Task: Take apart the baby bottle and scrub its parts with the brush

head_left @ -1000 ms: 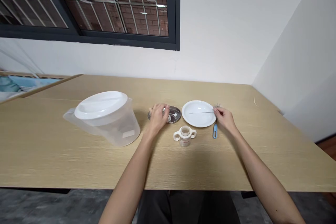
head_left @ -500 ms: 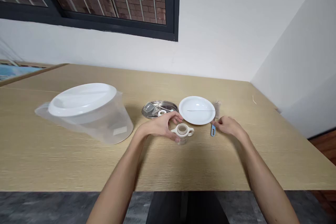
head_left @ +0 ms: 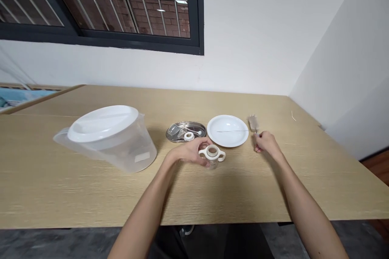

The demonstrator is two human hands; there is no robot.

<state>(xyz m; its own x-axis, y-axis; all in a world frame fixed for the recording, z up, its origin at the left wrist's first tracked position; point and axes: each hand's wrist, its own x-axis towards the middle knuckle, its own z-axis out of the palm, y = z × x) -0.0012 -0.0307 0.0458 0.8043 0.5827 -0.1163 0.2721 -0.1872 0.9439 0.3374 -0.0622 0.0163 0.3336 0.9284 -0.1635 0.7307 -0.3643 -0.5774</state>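
A small clear baby bottle (head_left: 213,164) stands upright on the table with a cream two-handled ring round its open mouth. My left hand (head_left: 194,151) is wrapped round its left side, thumb in front and fingers behind. To the right, my right hand (head_left: 266,144) is closed round the handle of a bottle brush (head_left: 253,122). The brush's bristle head points away from me, just right of the white plate, and its blue handle is mostly hidden in the fist. A thin straight wire-like brush (head_left: 232,131) lies across the white plate (head_left: 227,142).
Behind my left hand, an oval metal tray (head_left: 199,124) holds a white ring (head_left: 189,136) and several small clear and white parts. A large translucent lidded pitcher (head_left: 130,151) stands at the left. A thin bent strip (head_left: 293,116) lies far right, near the wall.
My right hand has closed round the brush's blue handle, which was lying exposed on the table, and has shifted slightly right. My left hand keeps its hold on the bottle. The camera view has tilted up slightly.
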